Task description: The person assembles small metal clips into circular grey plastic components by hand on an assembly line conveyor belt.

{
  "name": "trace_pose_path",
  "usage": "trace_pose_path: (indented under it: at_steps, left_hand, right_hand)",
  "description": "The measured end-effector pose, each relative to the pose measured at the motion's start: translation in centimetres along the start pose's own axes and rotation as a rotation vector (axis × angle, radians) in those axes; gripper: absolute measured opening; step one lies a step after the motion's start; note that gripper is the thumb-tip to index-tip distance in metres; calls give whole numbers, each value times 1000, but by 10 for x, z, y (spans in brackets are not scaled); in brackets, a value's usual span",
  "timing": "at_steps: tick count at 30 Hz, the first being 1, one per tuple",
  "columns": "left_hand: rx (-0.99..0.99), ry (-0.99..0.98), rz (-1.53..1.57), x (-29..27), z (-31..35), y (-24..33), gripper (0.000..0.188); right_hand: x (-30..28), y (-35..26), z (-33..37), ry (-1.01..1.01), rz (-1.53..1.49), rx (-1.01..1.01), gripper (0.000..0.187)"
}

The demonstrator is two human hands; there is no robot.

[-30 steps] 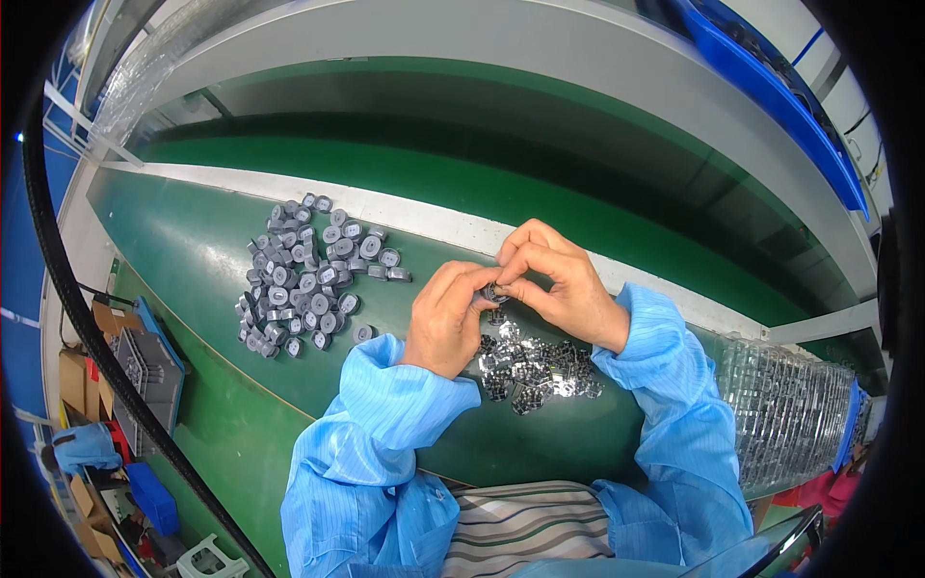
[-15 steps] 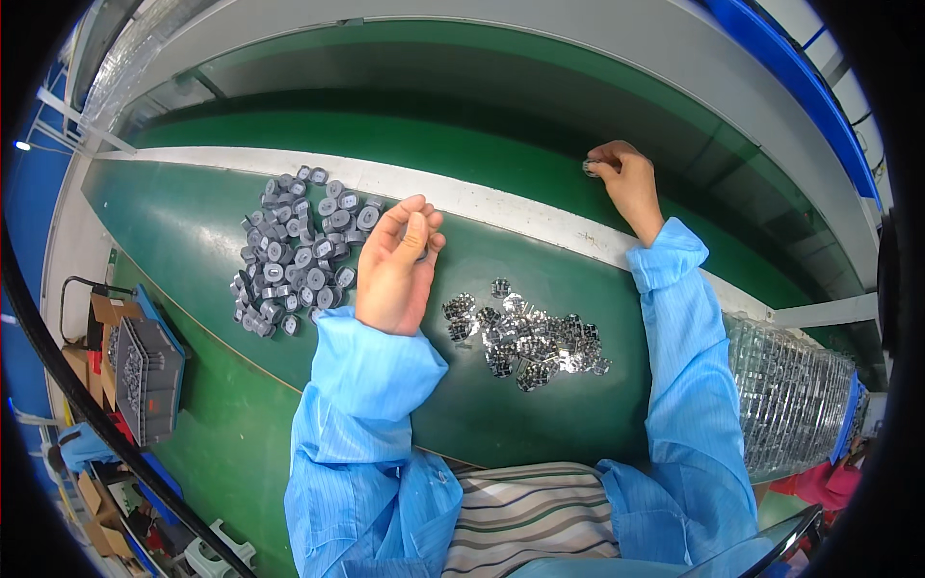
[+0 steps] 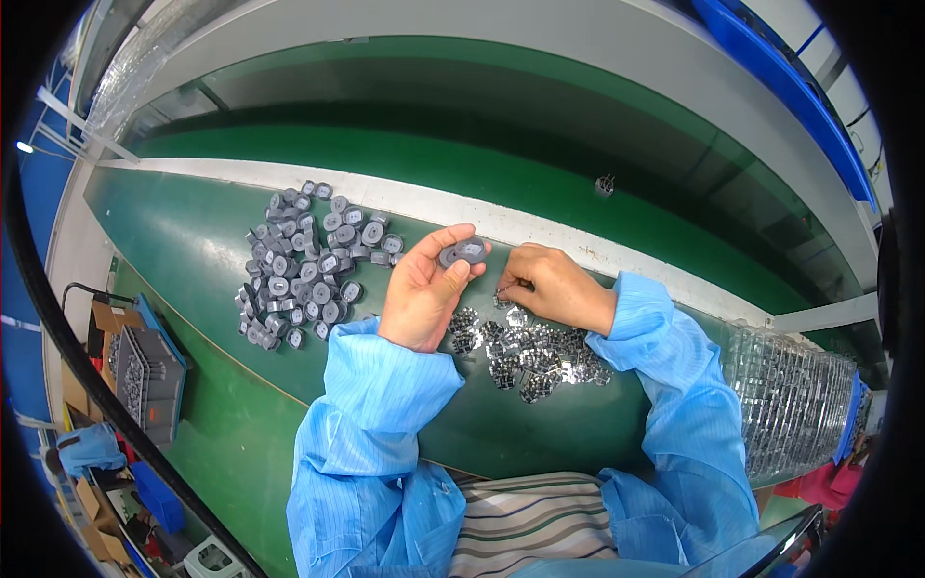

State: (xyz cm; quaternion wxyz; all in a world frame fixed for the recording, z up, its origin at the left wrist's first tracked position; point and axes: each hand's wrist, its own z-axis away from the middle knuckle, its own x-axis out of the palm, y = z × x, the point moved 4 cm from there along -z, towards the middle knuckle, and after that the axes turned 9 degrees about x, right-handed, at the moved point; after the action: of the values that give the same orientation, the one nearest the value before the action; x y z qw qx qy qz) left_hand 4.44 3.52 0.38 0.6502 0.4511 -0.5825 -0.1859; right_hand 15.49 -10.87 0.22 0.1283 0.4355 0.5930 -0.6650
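Left fingers: I see the left hand [image 3: 424,289] pinching one grey core [image 3: 463,253], lifted clear for access.
Right fingers: the right hand [image 3: 556,287] closes on a metal clip [image 3: 504,301].
Clip pile [image 3: 530,352]: near edge of the green bench [image 3: 193,250].
Core heap [image 3: 303,265]: left, along its far edge.

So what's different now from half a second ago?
The right hand has come back from the far white strip to the shiny metal clips. The left hand has lifted off the grey cores and now holds one grey core in its fingertips. Both piles stayed put.
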Motion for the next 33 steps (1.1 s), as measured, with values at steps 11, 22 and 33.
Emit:
trace_pose_path:
  at_steps: [11, 22, 33]
  left_hand:
    - [310, -33, -515, 21, 6, -4, 33]
    - [450, -44, -858, 31, 7, -11, 35]
    - [707, -72, -1163, 37, 14, -3, 24]
  right_hand:
    - [-39, -15, -3, 135, -689, 88, 6]
    - [-40, -28, 4, 317, -293, -81, 11]
    - [-25, -9, 0, 151, -642, 156, 12]
